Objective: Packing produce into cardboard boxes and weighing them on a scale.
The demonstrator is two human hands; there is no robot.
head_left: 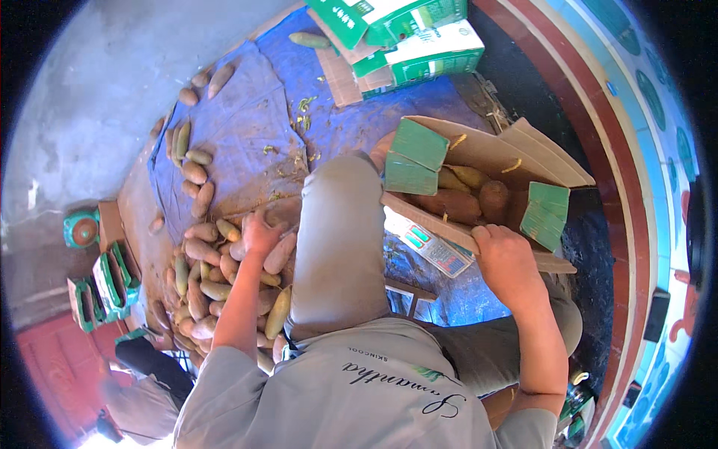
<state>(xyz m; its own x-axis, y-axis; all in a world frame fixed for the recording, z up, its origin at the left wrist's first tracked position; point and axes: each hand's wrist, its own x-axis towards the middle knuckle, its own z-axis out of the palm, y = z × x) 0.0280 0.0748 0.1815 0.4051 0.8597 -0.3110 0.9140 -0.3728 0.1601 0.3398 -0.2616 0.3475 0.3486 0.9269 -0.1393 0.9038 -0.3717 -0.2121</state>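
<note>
My left hand (260, 236) is over a pile of long brown and greenish tubers (200, 299) on the left, fingers apart and touching them; no tuber is clearly gripped. A pinkish-brown tuber (280, 254) lies just beside it. My right hand (505, 258) is closed on the near wall of an open cardboard box (441, 217), fingers hooked over its rim. Inside the box lie several tubers, among them a thick brown tuber (452, 205). Green end flaps (546, 215) fold outward, and short yellow cord ends show on its walls.
My knee (336, 239) rises between pile and box. More tubers (194, 172) lie scattered along a blue tarp (232, 120). Green-and-white cartons (422, 56) stand at the far side. Another person (142, 404) is at lower left, near more green boxes (112, 284). A tiled wall borders the right.
</note>
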